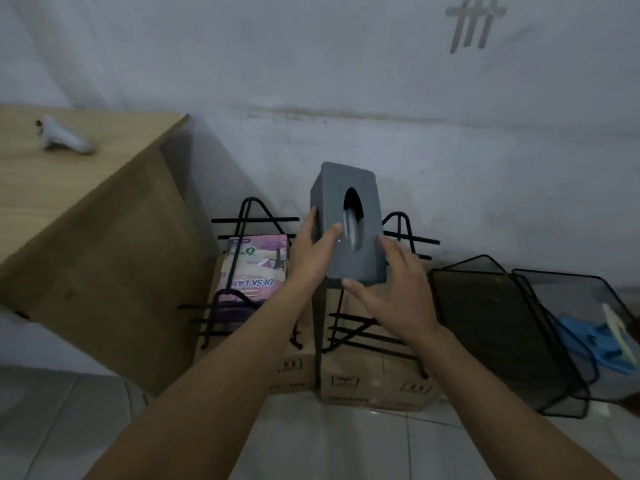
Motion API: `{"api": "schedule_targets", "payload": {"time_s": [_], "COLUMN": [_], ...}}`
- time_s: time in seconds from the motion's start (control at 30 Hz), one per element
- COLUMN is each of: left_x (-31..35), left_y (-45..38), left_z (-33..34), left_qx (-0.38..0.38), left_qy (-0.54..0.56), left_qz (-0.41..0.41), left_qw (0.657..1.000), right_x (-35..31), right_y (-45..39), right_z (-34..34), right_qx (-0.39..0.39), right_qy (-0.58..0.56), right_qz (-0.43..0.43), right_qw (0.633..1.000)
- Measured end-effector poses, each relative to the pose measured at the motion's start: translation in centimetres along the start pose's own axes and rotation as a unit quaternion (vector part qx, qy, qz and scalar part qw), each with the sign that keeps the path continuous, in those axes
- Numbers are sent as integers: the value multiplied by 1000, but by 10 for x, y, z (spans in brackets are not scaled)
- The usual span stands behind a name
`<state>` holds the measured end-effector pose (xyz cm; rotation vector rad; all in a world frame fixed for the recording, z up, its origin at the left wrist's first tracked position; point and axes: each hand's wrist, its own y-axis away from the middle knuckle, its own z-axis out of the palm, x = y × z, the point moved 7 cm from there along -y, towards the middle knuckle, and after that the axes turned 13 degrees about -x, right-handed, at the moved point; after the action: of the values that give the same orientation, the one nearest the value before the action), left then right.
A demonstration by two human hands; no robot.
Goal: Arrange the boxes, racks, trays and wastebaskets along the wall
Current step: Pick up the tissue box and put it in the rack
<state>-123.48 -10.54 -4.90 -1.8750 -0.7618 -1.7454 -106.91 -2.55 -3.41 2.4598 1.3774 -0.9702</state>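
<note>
A grey tissue box (360, 209) with an oval slot is held tilted, end up, above two cardboard boxes (374, 382) by the wall. My left hand (313, 252) grips its left side, thumb on the slotted face. My right hand (398, 289) holds its lower right edge with fingers spread. Black wire racks (256, 220) stand on the cardboard boxes, one on each. A pink desk lamp box (254, 268) lies in the left rack. Black mesh trays (502, 327) lie overlapped on the floor to the right.
A wooden desk (86, 209) stands at the left with a small white object (64, 136) on top. A blue cloth (595, 344) lies in the rightmost mesh tray. Grey tiled floor (346, 445) spreads in front, and the white wall runs behind everything.
</note>
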Motion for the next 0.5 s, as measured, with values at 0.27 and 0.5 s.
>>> {"api": "schedule_targets", "payload": {"time_s": [0.27,0.5], "left_x": [-95,-149], "left_y": [-25,-24], "left_z": [18,13], "left_qx": [41,-7], "left_qy": [-83,14], "left_qz": [59,35], "left_qw": [994,999], "right_x": [85,93], "right_y": [18,47], "right_z": [56,71], "right_qx": [135,251], "right_qy": [-62,-116], "right_qz": [34,11], "right_qw": [988,961]}}
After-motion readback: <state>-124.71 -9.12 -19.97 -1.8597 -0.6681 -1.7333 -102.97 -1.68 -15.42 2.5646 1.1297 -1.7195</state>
